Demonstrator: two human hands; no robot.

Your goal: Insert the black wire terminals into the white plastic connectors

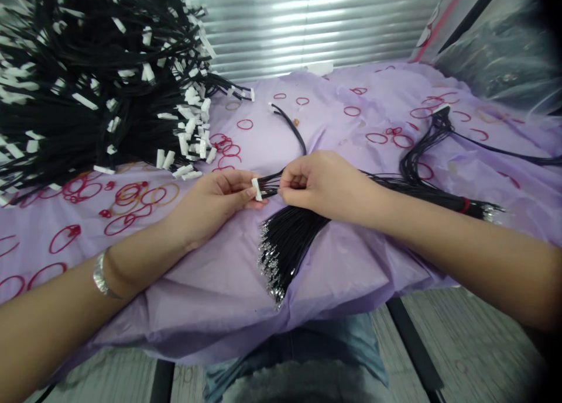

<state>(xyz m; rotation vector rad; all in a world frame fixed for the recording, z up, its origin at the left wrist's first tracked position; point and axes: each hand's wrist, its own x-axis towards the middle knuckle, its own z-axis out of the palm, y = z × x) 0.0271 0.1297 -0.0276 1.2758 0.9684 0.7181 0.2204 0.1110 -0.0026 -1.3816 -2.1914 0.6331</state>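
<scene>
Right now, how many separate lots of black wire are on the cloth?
4: heap, upper left; terminal-tipped bundle under the right hand; looped set, upper right; few wires in the white connector the left hand holds. Overlaps may hide more.

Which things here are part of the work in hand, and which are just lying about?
In hand: small white plastic connector, held by the left hand; thin black wires, pinched by the right hand; bundle of black metal-tipped wires beneath.
Lying about: big heap of black cables with white plugs; red rubber bands; purple plastic sheet.
</scene>
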